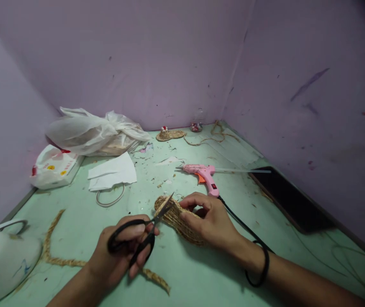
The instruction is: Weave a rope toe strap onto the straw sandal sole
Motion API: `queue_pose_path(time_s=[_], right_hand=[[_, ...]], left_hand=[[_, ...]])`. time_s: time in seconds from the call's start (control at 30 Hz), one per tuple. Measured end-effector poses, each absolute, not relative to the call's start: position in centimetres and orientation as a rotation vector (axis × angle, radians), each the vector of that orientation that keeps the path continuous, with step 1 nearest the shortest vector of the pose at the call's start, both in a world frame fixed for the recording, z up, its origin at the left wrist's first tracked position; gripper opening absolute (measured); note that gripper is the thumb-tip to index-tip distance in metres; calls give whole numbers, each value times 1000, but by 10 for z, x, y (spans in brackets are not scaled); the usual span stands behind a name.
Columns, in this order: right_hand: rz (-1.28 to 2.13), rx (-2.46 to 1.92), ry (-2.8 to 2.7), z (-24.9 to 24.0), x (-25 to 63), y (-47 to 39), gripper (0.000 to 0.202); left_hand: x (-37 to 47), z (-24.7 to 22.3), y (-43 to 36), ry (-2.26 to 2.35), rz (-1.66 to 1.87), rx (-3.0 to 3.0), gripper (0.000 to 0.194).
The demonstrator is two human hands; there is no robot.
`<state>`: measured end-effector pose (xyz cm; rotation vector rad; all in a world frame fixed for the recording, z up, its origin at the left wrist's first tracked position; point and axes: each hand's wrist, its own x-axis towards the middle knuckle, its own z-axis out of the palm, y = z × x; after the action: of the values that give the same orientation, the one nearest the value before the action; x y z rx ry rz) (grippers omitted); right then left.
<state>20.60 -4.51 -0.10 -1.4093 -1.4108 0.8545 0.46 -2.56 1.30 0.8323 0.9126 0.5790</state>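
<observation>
My left hand (121, 247) grips black-handled scissors (150, 230), fingers through the loops. Their blades are slightly apart and lie over the far left end of a woven straw sole (182, 226). My right hand (209, 217) pinches the sole's upper edge between thumb and fingers and holds it tilted above the table. A braided straw cord (56, 256) lies on the table and passes behind my left wrist, its other end showing to the right of it. Just beyond my right hand rests a pink hot glue gun (203, 172) with a glue stick in its back.
Beyond the glue gun sit a small finished straw slipper (169, 135), a clear jar (197, 125) and loose cord (217, 136). A white plastic bag (95, 130), a box (57, 166) and white paper (113, 172) are at left. A dark phone-like slab (291, 198) lies right.
</observation>
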Motion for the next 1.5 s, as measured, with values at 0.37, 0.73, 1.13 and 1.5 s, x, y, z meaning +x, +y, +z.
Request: queue_pose_path(time_s=[0.37,0.73,1.13,1.5], right_hand=[[810,-1400,-1437,-2,207,-46,12],[1500,-1349,-786,-3,206,-39,24],[1322,-1441,-925,0,202,-44,19],[1349,-1370,-848,-5,204,-42,23]], left_hand=[[6,18,-26,1018,474,1083,29],[4,12,-39,1173,743,2977,24],[14,15,-38,1023,571,1015,26],[15,27,-45,1246,402,1669,19]])
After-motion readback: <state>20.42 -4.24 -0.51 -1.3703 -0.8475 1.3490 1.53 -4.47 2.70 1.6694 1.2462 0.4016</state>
